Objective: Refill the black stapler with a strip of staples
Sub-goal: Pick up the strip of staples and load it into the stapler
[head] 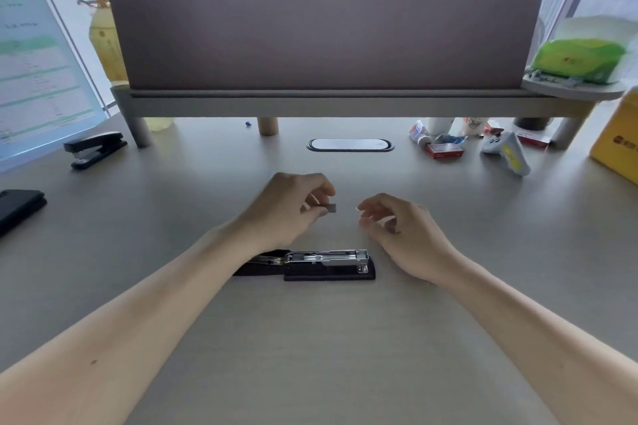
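Note:
A black stapler point(329, 271) lies opened flat on the desk in front of me, its metal staple channel point(328, 256) facing up and its black top folded back to the left under my left wrist. Above it, my left hand point(290, 207) pinches a short grey strip of staples point(330, 207) between thumb and fingers. My right hand point(400, 231) hovers a little to the right of the strip, fingers loosely curled and apart, holding nothing that I can see.
A second black stapler point(95, 148) sits at the far left near a document stand point(38, 62). A red staple box point(443, 151), small packets and a white controller point(505, 152) lie at the back right, with a yellow box point(618, 145) beyond. A dark phone-like object point(19, 209) rests at the left edge.

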Demonstrator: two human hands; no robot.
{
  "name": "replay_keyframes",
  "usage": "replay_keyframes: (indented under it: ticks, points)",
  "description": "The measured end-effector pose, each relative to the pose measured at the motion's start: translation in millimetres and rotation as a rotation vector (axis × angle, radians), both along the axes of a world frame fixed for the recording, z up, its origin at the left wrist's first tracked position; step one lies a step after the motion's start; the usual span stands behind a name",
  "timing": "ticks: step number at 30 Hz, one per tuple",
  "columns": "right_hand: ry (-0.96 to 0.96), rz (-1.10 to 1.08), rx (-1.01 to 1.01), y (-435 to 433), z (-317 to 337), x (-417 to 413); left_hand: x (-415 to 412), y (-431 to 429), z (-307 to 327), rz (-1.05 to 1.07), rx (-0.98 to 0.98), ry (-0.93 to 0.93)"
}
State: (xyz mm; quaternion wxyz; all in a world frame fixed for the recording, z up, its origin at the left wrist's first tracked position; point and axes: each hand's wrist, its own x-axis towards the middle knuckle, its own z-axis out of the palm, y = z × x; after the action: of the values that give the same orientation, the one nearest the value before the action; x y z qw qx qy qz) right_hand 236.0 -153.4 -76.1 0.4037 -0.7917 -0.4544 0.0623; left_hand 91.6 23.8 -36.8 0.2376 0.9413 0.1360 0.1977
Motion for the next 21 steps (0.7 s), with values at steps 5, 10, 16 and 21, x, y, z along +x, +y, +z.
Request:
replay_keyframes:
  ticks: [5, 10, 16, 21]
  points:
    - [0.352, 0.090, 0.048, 9, 24, -15, -17, -17, 1, -0.103, 0.000, -0.083]
    - [0.436, 0.146, 0.041, 6, 26, -22, -27, -25, -4, -0.149, 0.024, -0.122]
    - [0.404, 0.095, 0.073, 2, 25, -24, -31, -32, -1, -0.113, -0.009, -0.139]
    - [0.339, 0.116, 0.166, -9, 30, -28, -30, -29, 11, 0.050, -0.520, -0.054]
